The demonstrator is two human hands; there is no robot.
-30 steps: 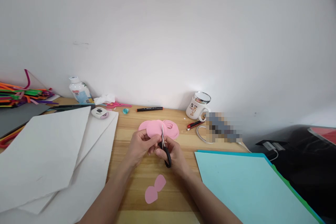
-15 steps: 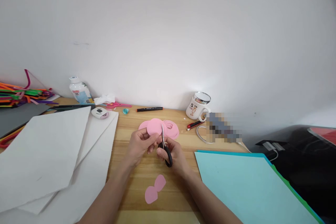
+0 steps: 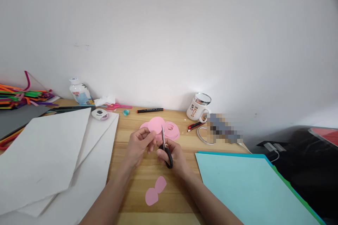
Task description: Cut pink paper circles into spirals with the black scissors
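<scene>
Between the thumb and fingers of my left hand (image 3: 140,144) is a rounded pink paper piece (image 3: 156,125), held up off the table. My right hand (image 3: 174,153) grips black-handled scissors (image 3: 169,158), their blades pointing up along the right edge of that paper. How far the blades are apart is hard to see. Behind the hands lie more pink paper pieces (image 3: 172,130), one with a cut-out middle. Nearer to me, between my forearms, a pink bow-shaped paper cutout (image 3: 152,196) lies flat on the wood.
White sheets (image 3: 52,154) cover the left side and turquoise sheets (image 3: 237,179) the right. Along the wall stand a white bottle (image 3: 79,91) and a mug (image 3: 198,107), with a black marker (image 3: 150,110) and pink scissors (image 3: 120,106) lying between. Pipe cleaners (image 3: 26,95) are far left.
The pink paper in my left hand has risen and turned slightly, and the scissors have shifted a little left against its edge. Both hands keep their grip.
</scene>
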